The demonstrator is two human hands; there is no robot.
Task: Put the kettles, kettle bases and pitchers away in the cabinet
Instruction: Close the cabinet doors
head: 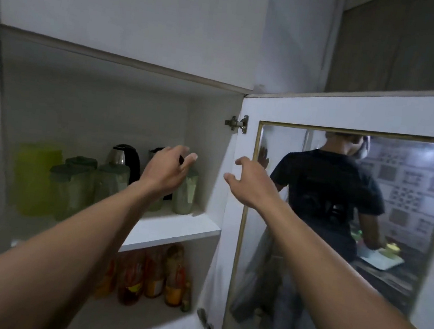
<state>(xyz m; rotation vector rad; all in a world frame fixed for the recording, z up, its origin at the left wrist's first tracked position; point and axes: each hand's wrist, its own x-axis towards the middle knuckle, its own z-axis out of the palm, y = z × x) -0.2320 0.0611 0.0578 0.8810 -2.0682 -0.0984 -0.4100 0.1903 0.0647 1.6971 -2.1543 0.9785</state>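
The cabinet's upper shelf [176, 230] carries a yellow-green pitcher [34, 176] at the left, several green-lidded clear pitchers [72, 188] in front, and a steel-and-black kettle [124, 158] behind them. A second kettle [157, 152] is mostly hidden by my left hand [167, 171]. That hand is inside the cabinet with its fingers spread, just above a clear pitcher [185, 193] at the shelf's right end, holding nothing. My right hand [248, 184] hovers open at the inner edge of the open cabinet door [234, 220].
The door swings out to the right; its mirror panel [339, 219] reflects a person in a dark shirt at a counter. Several bottles [154, 273] stand on the lower shelf. A closed cabinet front [120, 4] sits above.
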